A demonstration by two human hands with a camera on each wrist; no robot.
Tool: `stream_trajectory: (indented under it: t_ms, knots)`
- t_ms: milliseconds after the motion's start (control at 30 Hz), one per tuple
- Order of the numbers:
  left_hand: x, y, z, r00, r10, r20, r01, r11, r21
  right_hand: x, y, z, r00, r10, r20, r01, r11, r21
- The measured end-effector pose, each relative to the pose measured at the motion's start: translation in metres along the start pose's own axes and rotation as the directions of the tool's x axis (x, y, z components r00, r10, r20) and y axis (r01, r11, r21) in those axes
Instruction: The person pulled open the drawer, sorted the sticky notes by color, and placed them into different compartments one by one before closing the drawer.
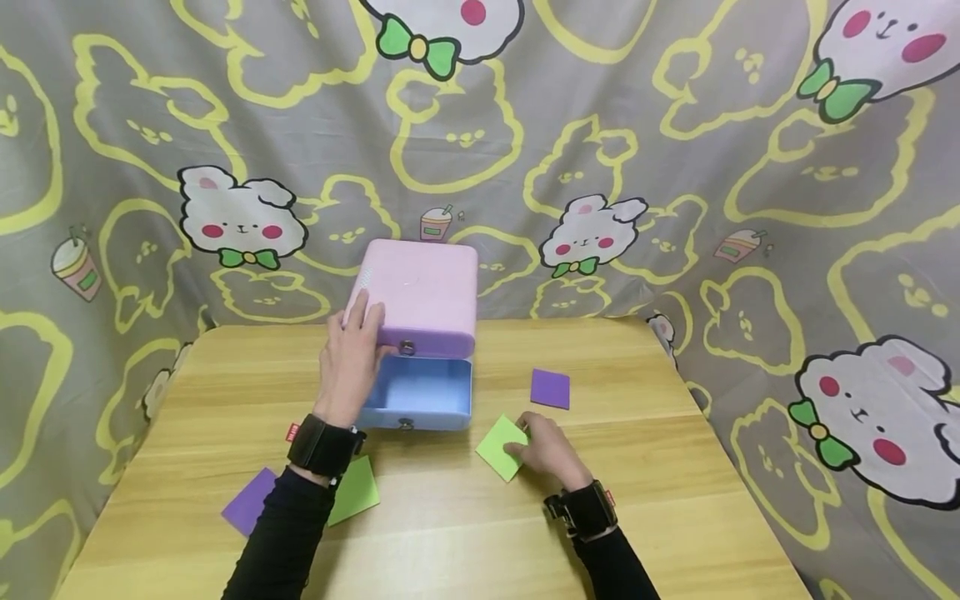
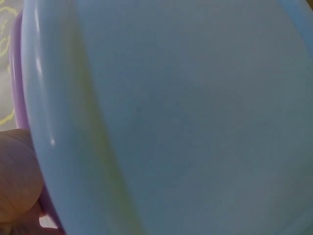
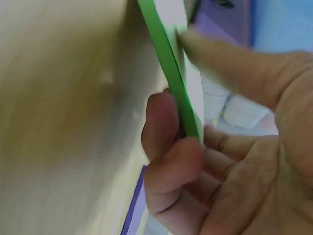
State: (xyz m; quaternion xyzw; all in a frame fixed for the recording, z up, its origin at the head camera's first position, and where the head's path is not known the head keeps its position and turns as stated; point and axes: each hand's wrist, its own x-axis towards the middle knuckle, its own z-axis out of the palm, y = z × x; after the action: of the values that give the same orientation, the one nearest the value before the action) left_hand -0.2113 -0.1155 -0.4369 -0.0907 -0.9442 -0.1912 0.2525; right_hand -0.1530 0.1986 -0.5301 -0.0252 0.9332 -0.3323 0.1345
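A pink and purple storage box (image 1: 423,287) stands at the back of the table, its light-blue lower drawer (image 1: 427,387) pulled out at the front. My left hand (image 1: 348,367) grips the box's front left corner, fingers over the pink top and thumb at the purple front. In the left wrist view the drawer's interior (image 2: 195,117) fills most of the picture, the thumb at its left. My right hand (image 1: 551,450) pinches a light-green square card (image 1: 498,450) between thumb and fingers, just right of the drawer. Edge-on in the right wrist view, the card (image 3: 176,73) looks thin and stiff.
A purple square (image 1: 551,389) lies right of the box. Another purple square (image 1: 251,502) and a green square (image 1: 356,492) lie at the front left, partly behind my left arm. A patterned curtain (image 1: 465,142) hangs behind and beside the wooden table (image 1: 420,533).
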Motion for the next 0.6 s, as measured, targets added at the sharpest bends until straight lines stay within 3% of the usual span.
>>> stream_trajectory:
  t_ms: [267,600]
  knots:
    - [0.001,-0.002,-0.003,1.0,-0.019,-0.001,0.019,1.0,-0.01,-0.006,-0.015,-0.025,0.991,-0.125,-0.048,0.133,0.962,0.239]
    - [0.0,-0.004,-0.003,0.999,-0.017,0.032,0.017,1.0,-0.01,-0.018,-0.038,-0.05,0.965,-0.136,-0.226,0.219,0.892,0.396]
